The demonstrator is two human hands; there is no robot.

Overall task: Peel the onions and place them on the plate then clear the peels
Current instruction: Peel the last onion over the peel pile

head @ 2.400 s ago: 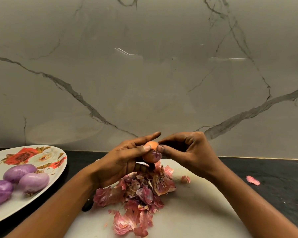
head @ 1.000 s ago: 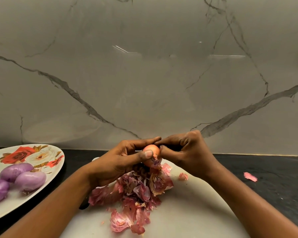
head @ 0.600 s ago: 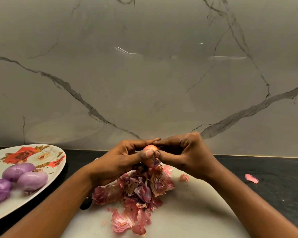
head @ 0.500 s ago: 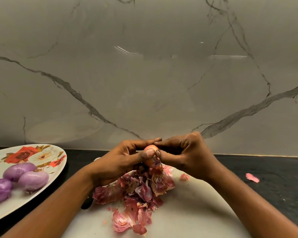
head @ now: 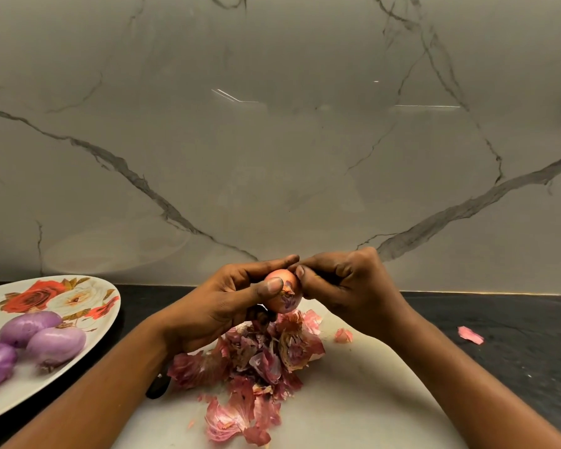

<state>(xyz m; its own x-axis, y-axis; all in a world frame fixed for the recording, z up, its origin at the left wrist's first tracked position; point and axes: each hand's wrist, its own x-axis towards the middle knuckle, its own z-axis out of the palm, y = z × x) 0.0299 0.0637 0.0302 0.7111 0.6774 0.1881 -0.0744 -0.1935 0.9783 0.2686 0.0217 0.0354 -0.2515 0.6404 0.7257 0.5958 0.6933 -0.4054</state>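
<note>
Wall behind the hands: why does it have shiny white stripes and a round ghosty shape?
Head view: the white stripes are light glaring off the glossy wall; head view again, the round shape is a faint reflection of the flowered plate; overall the picture is dim and warm-toned.

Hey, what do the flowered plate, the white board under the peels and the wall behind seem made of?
The flowered plate: glossy white with printed roses, so glazed ceramic or melamine; cannot tell which. The white board: matte and smooth, probably plastic. The wall: polished marble or a marble-look slab, judging by grey veins and sharp light reflections.
</note>
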